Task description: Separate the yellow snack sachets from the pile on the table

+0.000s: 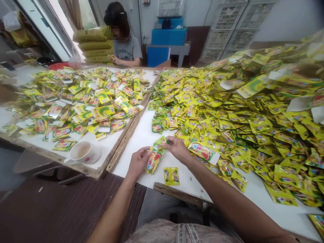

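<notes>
While holding the carton (153,162) in the left grip (138,161) over the bench (143,130) and pinching the green sachet (159,140) in the right grip (178,149) at the carton's upper end, align both squarely, avoiding creases.

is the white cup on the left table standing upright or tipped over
Upright: the cup stands on the table near its front edge, round mouth facing up, pale brown showing inside.

Glare upper left, blurred edges

Tilted yellow carton (154,161), green sachet (159,141) at top
</notes>
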{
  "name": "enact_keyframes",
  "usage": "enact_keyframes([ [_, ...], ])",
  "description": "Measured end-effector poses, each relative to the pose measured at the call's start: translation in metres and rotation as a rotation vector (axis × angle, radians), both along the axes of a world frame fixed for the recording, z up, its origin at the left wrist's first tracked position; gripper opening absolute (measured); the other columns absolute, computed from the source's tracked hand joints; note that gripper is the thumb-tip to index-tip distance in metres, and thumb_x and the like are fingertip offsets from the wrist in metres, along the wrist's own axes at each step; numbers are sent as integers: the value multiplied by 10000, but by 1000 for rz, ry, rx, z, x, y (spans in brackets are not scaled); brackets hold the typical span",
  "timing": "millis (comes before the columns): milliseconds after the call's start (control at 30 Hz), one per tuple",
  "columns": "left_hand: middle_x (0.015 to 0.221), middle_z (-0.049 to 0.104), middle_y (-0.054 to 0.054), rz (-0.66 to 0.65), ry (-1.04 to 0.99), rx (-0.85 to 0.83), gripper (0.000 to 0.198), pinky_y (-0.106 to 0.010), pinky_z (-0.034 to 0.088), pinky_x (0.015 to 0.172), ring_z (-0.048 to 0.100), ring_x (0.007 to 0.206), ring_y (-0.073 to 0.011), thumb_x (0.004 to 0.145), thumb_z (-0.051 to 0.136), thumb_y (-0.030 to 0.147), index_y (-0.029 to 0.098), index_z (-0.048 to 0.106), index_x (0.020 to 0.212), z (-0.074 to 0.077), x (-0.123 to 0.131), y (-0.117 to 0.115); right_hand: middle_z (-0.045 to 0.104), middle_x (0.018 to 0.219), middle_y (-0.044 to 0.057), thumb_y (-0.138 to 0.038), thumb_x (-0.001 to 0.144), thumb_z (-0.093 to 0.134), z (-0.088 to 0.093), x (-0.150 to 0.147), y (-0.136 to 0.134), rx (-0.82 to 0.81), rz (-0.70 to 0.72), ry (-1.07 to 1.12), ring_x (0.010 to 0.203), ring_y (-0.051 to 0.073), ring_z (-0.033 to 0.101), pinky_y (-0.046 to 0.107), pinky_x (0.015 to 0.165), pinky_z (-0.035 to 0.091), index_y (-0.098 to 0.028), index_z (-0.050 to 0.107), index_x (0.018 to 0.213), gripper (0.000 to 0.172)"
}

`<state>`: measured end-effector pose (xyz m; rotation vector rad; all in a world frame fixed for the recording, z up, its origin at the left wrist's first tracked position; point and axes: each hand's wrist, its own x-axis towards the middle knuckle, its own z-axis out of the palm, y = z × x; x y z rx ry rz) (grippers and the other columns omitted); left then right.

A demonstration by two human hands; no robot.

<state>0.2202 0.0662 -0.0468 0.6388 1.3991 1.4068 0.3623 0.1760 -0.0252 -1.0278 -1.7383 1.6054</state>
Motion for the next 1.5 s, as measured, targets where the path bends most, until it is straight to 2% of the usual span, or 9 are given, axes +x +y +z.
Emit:
enact_keyframes([
  [300,784,724,-52,-28,11,-30,461,-239,491,601,641,650,-159,592,761,420,138,679,948,2,0,-6,530,568,-33,-333,587,667,20,15,11,-181,269,-174,541,100,447,233,525,339,-149,585,636,207],
  [567,760,720,-49,-39,19,-21,444,-240,496,606,647,641,-153,605,764,383,133,660,956,2,6,-4,340,466,-75,-315,615,694,19,3,8,250,245,-438,493,76,321,221,473,232,-167,497,502,272],
  [767,622,678,-22,26,-4,-103,450,-234,464,533,618,553,-146,528,807,363,125,665,882,5,-2,1,622,851,34,-349,728,655,14,30,-9,377,51,-370,699,137,547,256,630,415,-172,600,988,319],
  [900,549,637,9,77,5,-127,444,-215,428,490,580,492,-121,491,819,348,122,663,840,8,-10,4,616,972,100,-293,694,708,5,56,-39,607,206,-592,907,220,544,334,783,427,-157,614,937,294],
  [1033,545,633,15,90,37,-121,456,-208,414,481,570,483,-114,497,817,356,121,658,855,6,-13,5,609,896,76,-214,701,687,-6,63,-58,514,281,-716,845,197,537,282,703,410,-157,590,775,134],
  [1133,571,651,-2,44,55,-131,466,-223,430,496,590,507,-134,504,814,375,126,665,868,4,-11,2,562,656,-5,-280,780,593,-7,65,-52,307,158,-596,631,149,509,246,577,358,-182,564,770,103],
  [1233,606,672,-23,-22,69,-137,461,-232,447,513,611,540,-152,509,811,390,129,674,863,5,-5,1,542,648,-22,-359,817,527,2,61,-33,205,33,-295,590,130,489,231,546,340,-186,565,830,177],
  [1333,639,689,-36,-93,62,-118,439,-227,459,530,620,563,-151,545,795,401,129,671,868,11,2,1,576,739,-3,-342,817,527,15,50,-15,289,40,-182,644,131,501,232,577,349,-180,585,871,180],
  [1500,683,702,-40,-97,14,-47,438,-228,471,541,620,570,-144,579,778,403,130,664,903,17,10,0,605,780,19,-185,785,560,31,36,1,560,213,-390,704,141,512,238,636,342,-173,629,818,77],
])
